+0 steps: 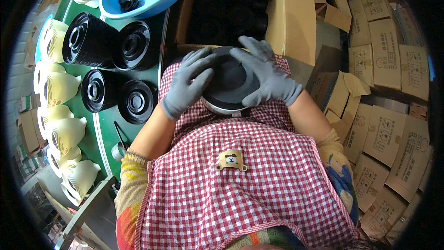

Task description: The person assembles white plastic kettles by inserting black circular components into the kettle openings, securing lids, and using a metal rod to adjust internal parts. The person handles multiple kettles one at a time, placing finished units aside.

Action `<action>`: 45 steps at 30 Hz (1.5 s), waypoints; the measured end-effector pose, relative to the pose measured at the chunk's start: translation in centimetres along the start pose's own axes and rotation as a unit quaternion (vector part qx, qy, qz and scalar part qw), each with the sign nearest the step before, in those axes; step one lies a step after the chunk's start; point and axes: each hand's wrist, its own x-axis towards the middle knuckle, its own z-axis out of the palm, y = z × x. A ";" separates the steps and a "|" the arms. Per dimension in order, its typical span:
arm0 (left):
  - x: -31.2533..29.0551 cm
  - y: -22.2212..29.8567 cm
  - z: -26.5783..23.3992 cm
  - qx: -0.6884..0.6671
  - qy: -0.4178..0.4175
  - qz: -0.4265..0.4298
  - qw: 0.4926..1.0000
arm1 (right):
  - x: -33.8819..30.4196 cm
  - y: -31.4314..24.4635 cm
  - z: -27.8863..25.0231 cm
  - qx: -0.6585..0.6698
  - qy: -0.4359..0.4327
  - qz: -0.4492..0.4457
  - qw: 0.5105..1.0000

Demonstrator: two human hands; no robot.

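A wide, round black plastic disc (229, 81) lies over my lap, on top of a pale vessel (221, 109) whose lower rim just shows. Both my hands wear grey gloves. My left hand (188, 83) is at the disc's left edge, fingers stretched and thumb apart. My right hand (269, 76) spreads across the right side of the disc, thumb near its front edge and forefinger over its face. Other fingers of that hand are raised beyond the far edge. Most of the vessel is hidden beneath the disc and my apron.
On the green table (104, 132) at left stand stacked black discs (90, 39), a row of cream jugs (62, 88) and a blue basin (152, 7) of black rings. Ahead, an open carton (291, 18) holds black parts. Cardboard boxes (384, 134) fill the right side.
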 end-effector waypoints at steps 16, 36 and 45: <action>-0.2 0.7 -0.3 0.020 0.013 -0.003 1.000 | -0.8 -0.2 -1.5 0.069 0.000 -0.002 0.998; -0.3 -2.9 -1.1 -0.135 -0.059 -0.035 0.988 | -1.6 0.2 1.3 0.381 0.081 0.048 0.920; -3.6 0.5 0.6 -0.056 -0.009 0.029 0.998 | -1.3 4.8 2.2 0.419 0.038 0.078 0.904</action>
